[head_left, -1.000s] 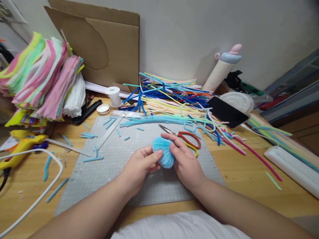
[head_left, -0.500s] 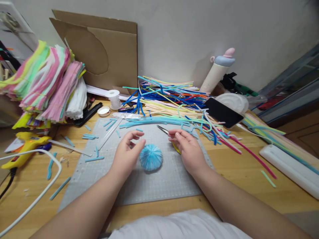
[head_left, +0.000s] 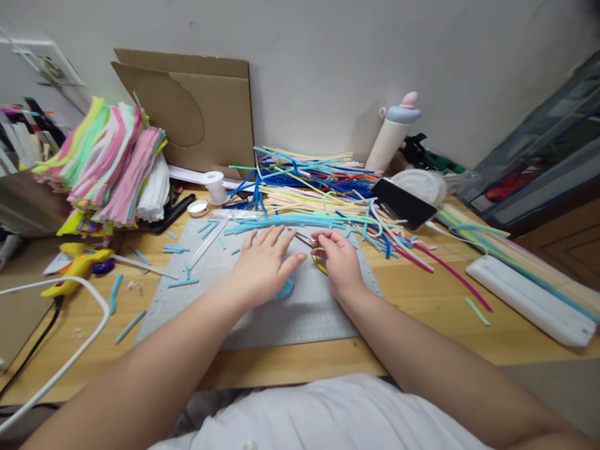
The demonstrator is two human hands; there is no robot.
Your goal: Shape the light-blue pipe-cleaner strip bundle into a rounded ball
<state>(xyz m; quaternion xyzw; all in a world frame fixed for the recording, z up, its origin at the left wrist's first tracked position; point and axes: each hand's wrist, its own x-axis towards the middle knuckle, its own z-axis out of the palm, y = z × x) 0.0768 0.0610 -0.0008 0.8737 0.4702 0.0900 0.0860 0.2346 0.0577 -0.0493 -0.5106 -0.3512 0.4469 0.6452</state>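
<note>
A: How do your hands stand?
B: Your left hand (head_left: 263, 265) is loose, fingers spread over the blue pompom (head_left: 287, 289); your right hand (head_left: 342, 259) is curled, grasping the scissors (head_left: 305, 239), how firmly I cannot tell.
A: Where does the blue pompom lie?
B: On the grey mat (head_left: 300, 328), partly hidden under your left hand, between its near and far edges.
A: And handling it well?
B: Settle your right grip first, lift the scissors point-away from your left hand, and press the blue pompom only lightly, as it likely flattens
</note>
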